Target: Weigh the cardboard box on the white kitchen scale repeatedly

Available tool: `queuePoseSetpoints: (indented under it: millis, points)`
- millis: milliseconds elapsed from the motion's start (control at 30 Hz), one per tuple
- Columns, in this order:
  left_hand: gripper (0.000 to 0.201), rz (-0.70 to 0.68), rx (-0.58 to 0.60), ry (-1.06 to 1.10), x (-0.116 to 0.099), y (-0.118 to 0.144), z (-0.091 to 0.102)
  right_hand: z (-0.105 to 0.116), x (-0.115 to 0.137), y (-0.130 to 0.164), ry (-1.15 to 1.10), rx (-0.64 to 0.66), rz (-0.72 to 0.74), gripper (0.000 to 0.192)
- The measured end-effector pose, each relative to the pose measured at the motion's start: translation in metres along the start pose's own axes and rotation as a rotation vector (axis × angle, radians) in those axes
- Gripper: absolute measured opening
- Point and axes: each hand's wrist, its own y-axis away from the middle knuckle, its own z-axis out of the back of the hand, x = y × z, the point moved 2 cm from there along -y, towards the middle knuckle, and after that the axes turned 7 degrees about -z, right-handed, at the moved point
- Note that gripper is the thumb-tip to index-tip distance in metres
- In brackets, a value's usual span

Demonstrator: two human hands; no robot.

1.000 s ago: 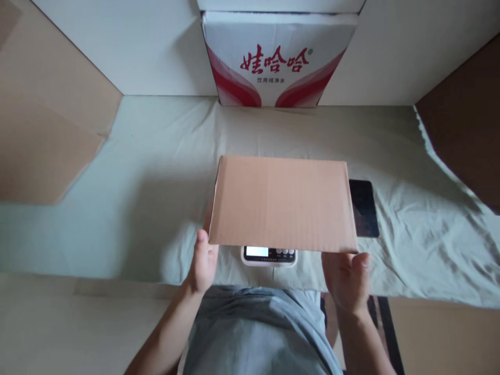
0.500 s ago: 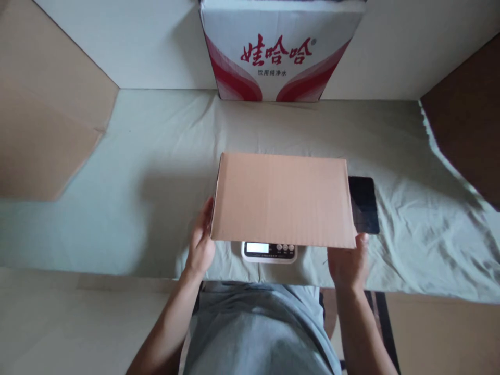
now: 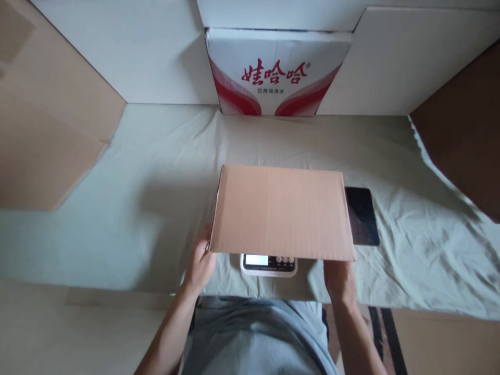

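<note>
A plain brown cardboard box (image 3: 279, 213) sits over a small white kitchen scale (image 3: 269, 272); only the scale's front edge with its lit display and buttons shows. Whether the box bears fully on the scale, I cannot tell. My left hand (image 3: 200, 265) is closed on the box's near left corner, its fingers partly behind the side. Under the near right corner is my right hand (image 3: 340, 278), its fingers hidden beneath the box. A black phone (image 3: 363, 216) lies flat just right of the box.
A pale green cloth (image 3: 113, 208) covers the table. At the back stands a white and red carton (image 3: 275, 73) against white panels. Large brown cardboard (image 3: 58, 130) rises at the left, and a dark brown panel (image 3: 464, 125) at the right.
The view has tilted up slightly. My right hand has shifted from the box's right side inward under its front corner. My left hand has slid a little toward me along the left side.
</note>
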Motion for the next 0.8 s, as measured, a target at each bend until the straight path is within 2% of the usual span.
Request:
queuePoseSetpoints:
  millis: [100, 167, 267, 367, 467, 600, 700, 800]
  points:
    - [0.036, 0.028, -0.042, 0.047, -0.013, 0.007, 0.004, -0.007, 0.009, 0.007, -0.053, -0.051, -0.055, 0.046]
    - [0.040, 0.024, -0.046, 0.109, -0.023, 0.014, 0.003, -0.013, 0.018, 0.013, -0.077, -0.039, -0.037, 0.051]
    - [0.045, -0.021, -0.021, 0.221, -0.035, 0.021, -0.003, -0.023, 0.028, 0.021, -0.097, 0.011, -0.026, 0.052]
    - [0.045, -0.090, -0.051, 0.285, -0.048, 0.018, -0.011, -0.031, 0.038, 0.021, -0.120, 0.000, -0.009, 0.050]
    - [0.047, -0.157, -0.035, 0.353, -0.066, 0.003, -0.018, -0.041, 0.055, 0.009, -0.171, -0.012, 0.067, 0.054]
    - [0.048, -0.270, -0.030, 0.411, -0.086, -0.029, -0.028, -0.059, 0.083, -0.019, -0.219, 0.086, 0.203, 0.055]
    - [0.050, -0.332, -0.021, 0.430, -0.086, -0.055, -0.037, -0.073, 0.094, -0.043, -0.158, 0.148, 0.223, 0.055]
    - [0.055, -0.336, -0.020, 0.427, -0.075, -0.077, -0.045, -0.083, 0.092, -0.063, -0.114, 0.183, 0.226, 0.054]
